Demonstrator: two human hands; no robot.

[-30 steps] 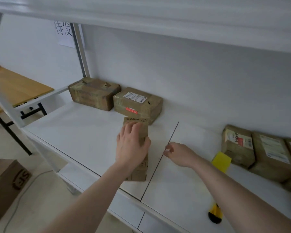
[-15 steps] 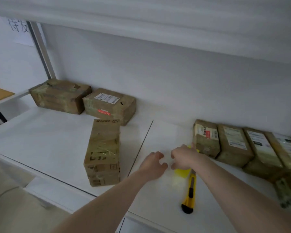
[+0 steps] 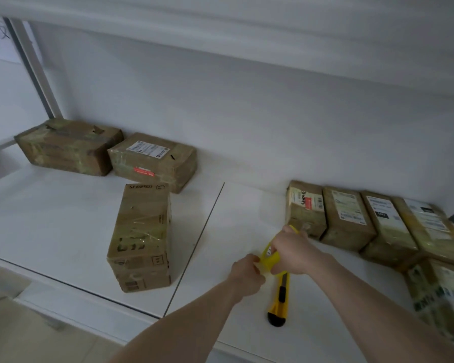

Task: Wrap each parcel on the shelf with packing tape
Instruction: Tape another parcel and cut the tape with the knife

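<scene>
the right hand (image 3: 294, 251) gripped the yellow tape roll (image 3: 270, 255) above the shelf (image 3: 63, 226); the left hand (image 3: 247, 273) pinched its loose end. the sf express parcel (image 3: 140, 237) lay left of them, long axis running front to back.

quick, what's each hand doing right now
Left hand: pinching the end of the yellow tape roll.
Right hand: gripping the yellow tape roll.
</scene>
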